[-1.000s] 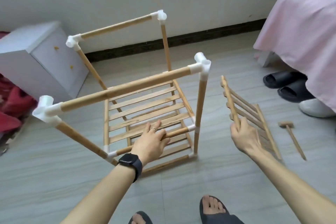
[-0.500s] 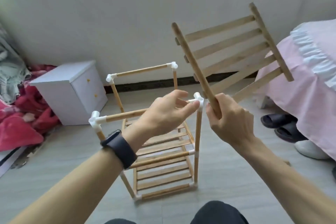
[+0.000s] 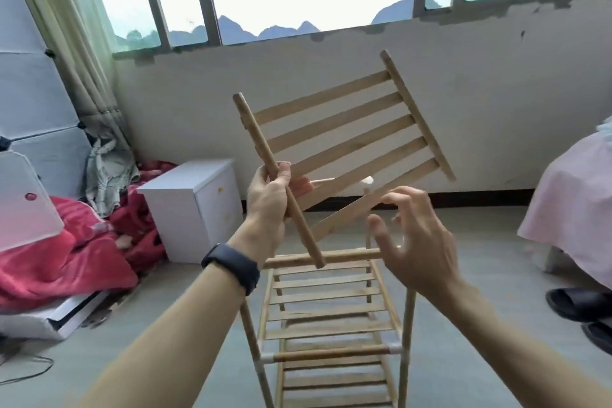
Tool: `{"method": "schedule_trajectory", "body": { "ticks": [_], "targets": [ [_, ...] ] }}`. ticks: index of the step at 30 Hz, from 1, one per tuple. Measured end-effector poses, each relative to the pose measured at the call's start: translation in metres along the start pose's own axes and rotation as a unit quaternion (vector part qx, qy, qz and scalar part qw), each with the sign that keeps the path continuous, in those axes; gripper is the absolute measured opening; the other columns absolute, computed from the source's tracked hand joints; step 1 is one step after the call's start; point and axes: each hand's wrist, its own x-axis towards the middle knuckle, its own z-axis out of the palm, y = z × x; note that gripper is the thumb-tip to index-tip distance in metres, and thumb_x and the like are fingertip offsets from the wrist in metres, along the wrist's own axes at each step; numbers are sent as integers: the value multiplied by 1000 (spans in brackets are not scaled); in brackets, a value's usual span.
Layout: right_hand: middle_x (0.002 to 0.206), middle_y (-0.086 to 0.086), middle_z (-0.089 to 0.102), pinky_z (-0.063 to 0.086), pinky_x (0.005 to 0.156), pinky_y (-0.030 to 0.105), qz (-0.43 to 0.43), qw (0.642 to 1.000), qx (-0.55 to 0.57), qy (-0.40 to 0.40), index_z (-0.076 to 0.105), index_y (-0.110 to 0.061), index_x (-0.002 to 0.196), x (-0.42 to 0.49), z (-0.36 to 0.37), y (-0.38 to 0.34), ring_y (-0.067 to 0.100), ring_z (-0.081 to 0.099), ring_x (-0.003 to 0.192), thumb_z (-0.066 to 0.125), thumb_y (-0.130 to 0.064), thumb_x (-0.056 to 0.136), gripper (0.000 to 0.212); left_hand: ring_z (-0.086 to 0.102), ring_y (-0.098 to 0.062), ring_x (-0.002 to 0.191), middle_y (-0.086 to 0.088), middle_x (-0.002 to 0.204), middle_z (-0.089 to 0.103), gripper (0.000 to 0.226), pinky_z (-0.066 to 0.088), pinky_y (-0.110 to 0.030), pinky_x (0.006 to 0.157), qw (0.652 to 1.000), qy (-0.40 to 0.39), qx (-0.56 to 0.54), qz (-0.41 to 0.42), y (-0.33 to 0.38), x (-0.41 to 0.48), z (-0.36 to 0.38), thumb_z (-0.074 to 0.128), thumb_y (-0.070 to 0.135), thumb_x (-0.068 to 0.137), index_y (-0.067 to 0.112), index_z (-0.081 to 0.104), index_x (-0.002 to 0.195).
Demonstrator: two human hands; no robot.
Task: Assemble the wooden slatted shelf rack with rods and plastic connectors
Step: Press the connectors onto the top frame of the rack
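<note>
A loose wooden slatted panel hangs tilted in the air in front of me. My left hand, with a black watch on the wrist, grips its left side rail. To the right, just below the panel's lower slats, my right hand floats with fingers spread and holds nothing. Beneath both hands the partly built rack stands on the floor: wooden rods, white plastic connectors and two slatted shelves. A far white corner connector shows through the slats.
A small white cabinet stands left of the rack, with red bedding and white panels beyond it. A pink-covered bed and black slippers lie to the right. Wall and windows are ahead.
The panel has passed from my right hand to my left, which left the rack's top rod. My right hand has let go and opened. The view has tilted up to the windows.
</note>
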Motion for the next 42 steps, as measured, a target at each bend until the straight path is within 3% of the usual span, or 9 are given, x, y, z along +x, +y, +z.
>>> {"method": "schedule_trajectory", "body": {
  "ticks": [3,6,11,17,21,24,27,33,42],
  "targets": [
    [144,18,41,41,101,42,158,986,-46,-7,45,-6,136,16,-6,43,33,45,127,48,-62,90,72,75,-32,95,-15,103,76,18,53,-53,93,999,-9,45,18,15,21,-41,51,28,106,18,60,117],
    [154,21,35,35,111,55,301,948,4,-102,25,-10,154,34,-2,67,41,37,139,53,-66,94,87,74,-37,96,-20,105,75,19,58,-50,89,1000,-16,18,14,27,37,-63,49,21,106,13,63,115],
    [92,10,63,49,72,40,398,895,173,-104,51,-8,111,49,13,72,23,62,81,37,-72,92,68,73,-34,99,-16,107,73,27,59,-47,87,996,-42,71,33,34,67,-74,51,22,105,9,58,128],
    [96,8,59,41,64,36,438,881,131,-120,53,-12,106,38,38,77,20,55,82,30,-61,104,54,50,-30,131,-4,143,52,84,45,-58,104,952,-77,287,-70,19,88,-98,61,48,97,25,12,161],
    [96,7,58,43,72,40,464,868,110,-139,51,-11,110,38,47,79,21,55,82,31,-59,105,52,61,-22,115,1,123,65,45,48,-38,95,913,-74,382,-121,-25,71,-124,54,50,100,14,63,126],
    [92,6,56,37,61,35,471,861,103,-164,52,-10,111,34,53,81,19,52,79,32,-59,105,54,65,-22,111,-3,122,68,27,53,-41,89,940,-50,310,-135,-46,62,-141,57,35,102,23,65,125],
    [97,5,56,39,74,37,497,842,118,-173,53,-8,112,33,58,84,24,54,89,33,-59,105,55,69,-29,111,-8,118,72,32,60,-48,79,958,-92,185,-197,-54,54,-152,54,29,104,55,56,123],
    [87,7,54,42,73,38,502,828,161,-189,57,-9,95,28,60,93,21,49,76,36,-50,108,48,76,-24,87,-4,95,75,32,56,-41,74,983,-13,96,-156,-59,51,-139,47,29,106,6,66,116],
    [66,-2,46,34,57,28,515,794,224,-231,54,-15,85,27,66,97,15,39,57,44,-36,109,34,63,-14,64,1,68,67,26,52,-35,71,977,39,87,-188,-77,24,-138,38,31,101,13,56,93]
  ]
}}
